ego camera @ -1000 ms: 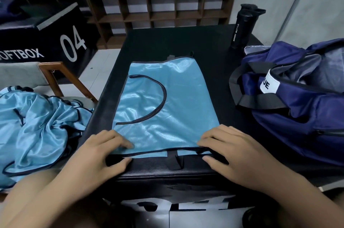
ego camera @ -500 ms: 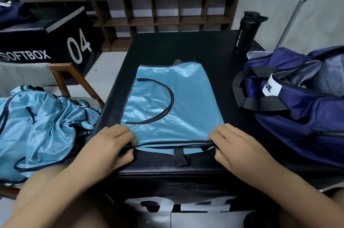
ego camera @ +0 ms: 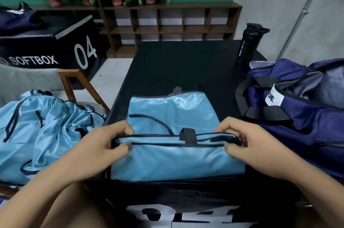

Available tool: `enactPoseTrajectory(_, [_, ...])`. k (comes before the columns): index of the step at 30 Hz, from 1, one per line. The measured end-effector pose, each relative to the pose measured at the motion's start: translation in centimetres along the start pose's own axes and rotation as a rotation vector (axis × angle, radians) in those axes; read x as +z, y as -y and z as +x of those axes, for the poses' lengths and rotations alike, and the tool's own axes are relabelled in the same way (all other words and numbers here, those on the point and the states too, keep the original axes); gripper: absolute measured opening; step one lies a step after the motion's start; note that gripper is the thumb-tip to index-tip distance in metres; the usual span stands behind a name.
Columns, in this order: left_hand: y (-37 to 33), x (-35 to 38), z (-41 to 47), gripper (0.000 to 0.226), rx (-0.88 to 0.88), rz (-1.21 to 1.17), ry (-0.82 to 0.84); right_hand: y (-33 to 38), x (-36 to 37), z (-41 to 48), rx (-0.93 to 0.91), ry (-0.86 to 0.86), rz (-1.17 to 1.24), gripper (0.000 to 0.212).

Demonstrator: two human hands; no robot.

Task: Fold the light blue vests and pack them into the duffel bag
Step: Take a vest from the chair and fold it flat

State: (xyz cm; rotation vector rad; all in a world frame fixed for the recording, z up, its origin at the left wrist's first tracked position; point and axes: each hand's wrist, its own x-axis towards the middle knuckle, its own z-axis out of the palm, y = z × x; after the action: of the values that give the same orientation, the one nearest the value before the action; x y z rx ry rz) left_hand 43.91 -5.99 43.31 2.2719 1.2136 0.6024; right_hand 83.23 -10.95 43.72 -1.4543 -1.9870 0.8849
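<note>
Two hands (ego camera: pixel 100 145) (ego camera: pixel 255 144) on one vest (ego camera: pixel 176 160)

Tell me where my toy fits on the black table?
The far half of the black table is bare, from the far edge of the vest to the black bottle. A thin strip runs between vest and duffel bag. The near edge is crowded: left hand and right hand pinch the vest.

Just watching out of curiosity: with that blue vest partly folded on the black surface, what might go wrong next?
The shiny vest looks slippery; pinched only at its near corners by the left hand and right hand, the fold might land crooked. Carrying it to the duffel bag could knock the upright sport bottle near it.
</note>
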Motion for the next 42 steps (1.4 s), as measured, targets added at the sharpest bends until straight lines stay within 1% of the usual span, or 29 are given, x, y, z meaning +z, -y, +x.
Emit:
enactPoseTrajectory(2, [0.2, -0.3, 1.6, 0.010, -0.034, -0.007, -0.026, -0.4, -0.4, 1.8, 0.025, -0.056, 0.047, 0.040])
enactPoseTrajectory(5, [1.4, -0.3, 4.5, 0.009, -0.092, -0.028, -0.081, -0.9, -0.8, 4.9, 0.066, -0.162, 0.083, 0.037])
enactPoseTrajectory(8, [2.4, -0.4, 7.1, 0.006, -0.136, 0.006, -0.119, -1.1, -1.1, 7.7, 0.113, -0.231, 0.110, 0.034])
enactPoseTrajectory(15, [4.8, -0.3, 12.1, 0.008, -0.211, 0.059, -0.126, -3.3, -0.7, 13.4, 0.185, -0.383, 0.068, 0.032])
enactPoseTrajectory(19, [6.1, -0.1, 14.1, 0.010, -0.241, 0.103, -0.134, -4.6, 0.0, 15.6, 0.170, -0.464, 0.023, 0.035])
enactPoseTrajectory(22, [7.1, 0.2, 14.8, 0.011, -0.269, 0.145, -0.143, -5.7, 0.7, 16.5, 0.145, -0.493, -0.062, 0.040])
enactPoseTrajectory(24, [7.7, 0.6, 14.9, 0.010, -0.284, 0.157, -0.153, -6.5, 1.5, 16.5, 0.117, -0.511, -0.179, 0.043])
enactPoseTrajectory(27, [8.7, 1.1, 14.8, 0.011, -0.261, 0.208, -0.200, -6.4, 2.6, 15.7, -0.029, -0.632, -0.454, 0.039])
enactPoseTrajectory(29, [8.8, 1.4, 14.7, 0.021, -0.205, 0.359, -0.270, -5.3, 3.1, 14.9, -0.152, -0.672, -0.553, 0.031])
enactPoseTrajectory(30, [8.5, 1.6, 14.7, 0.025, -0.160, 0.409, -0.309, -4.8, 3.4, 14.5, -0.201, -0.672, -0.584, 0.026])
enactPoseTrajectory(32, [6.9, 2.3, 14.7, 0.025, -0.046, 0.382, -0.337, -4.2, 4.1, 13.8, -0.283, -0.651, -0.637, 0.017])
enactPoseTrajectory(34, [5.2, 3.6, 14.6, 0.021, 0.062, 0.312, -0.274, -4.4, 4.8, 13.5, -0.355, -0.617, -0.672, 0.004])
enactPoseTrajectory(35, [4.5, 4.4, 14.5, 0.019, 0.095, 0.277, -0.223, -4.6, 5.2, 13.5, -0.379, -0.605, -0.686, 0.004])
enactPoseTrajectory(36, [4.1, 5.2, 14.4, 0.017, 0.115, 0.238, -0.177, -5.0, 5.4, 13.5, -0.390, -0.597, -0.703, 0.009])
enactPoseTrajectory(39, [4.3, 7.2, 14.2, 0.013, 0.118, 0.174, -0.096, -5.7, 5.8, 13.7, -0.347, -0.556, -0.772, 0.013])
enactPoseTrajectory(42, [5.3, 8.0, 14.3, 0.019, 0.090, 0.141, -0.071, -6.1, 6.0, 13.9, -0.271, -0.475, -0.804, 0.005])
